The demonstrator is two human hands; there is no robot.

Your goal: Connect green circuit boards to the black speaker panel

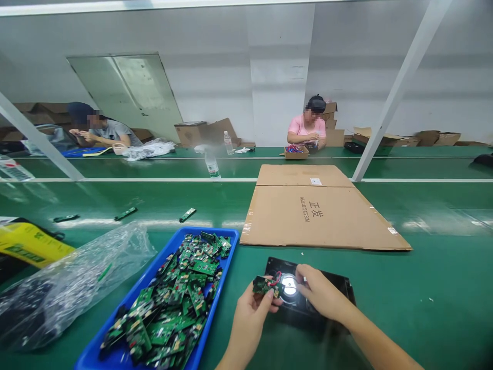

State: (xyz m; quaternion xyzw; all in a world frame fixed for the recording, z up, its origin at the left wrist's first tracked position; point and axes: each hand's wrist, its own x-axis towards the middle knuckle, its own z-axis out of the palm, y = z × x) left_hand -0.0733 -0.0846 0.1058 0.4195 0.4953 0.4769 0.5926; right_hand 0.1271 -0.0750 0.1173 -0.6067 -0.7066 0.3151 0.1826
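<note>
Left hand: the left hand (250, 313) pinches a small green circuit board (265, 285) between thumb and fingertips, closed firmly on its lower edge.
Right hand: the right hand (321, 293) rests on the round silver speaker (288, 285), fingers curled onto its rim at 3 o'clock; whether it actually clamps the speaker cannot be told.
Where the work sits: board and speaker hang just above the black housing (339, 288), which lies flat on the green belt (423, 288) at the person's 12 o'clock.
Link: thin red wires (276, 279) run from the board to the speaker.
Risk: the wires look fine and short, so pulling the hands apart could tear a solder joint; a loose pinch could drop the board onto the housing.
Materials: the board is rigid and flat with small raised parts; the speaker is glossy metal, domed, glaring under light; the housing is matte black plastic, rectangular.
At 10 o'clock: a blue tray (227, 267) heaped with similar boards.
At 9 o'clock: crinkled clear plastic bag (77, 277).
At 12 o'clock, farther: flattened cardboard sheet (327, 210), matte brown.
</note>
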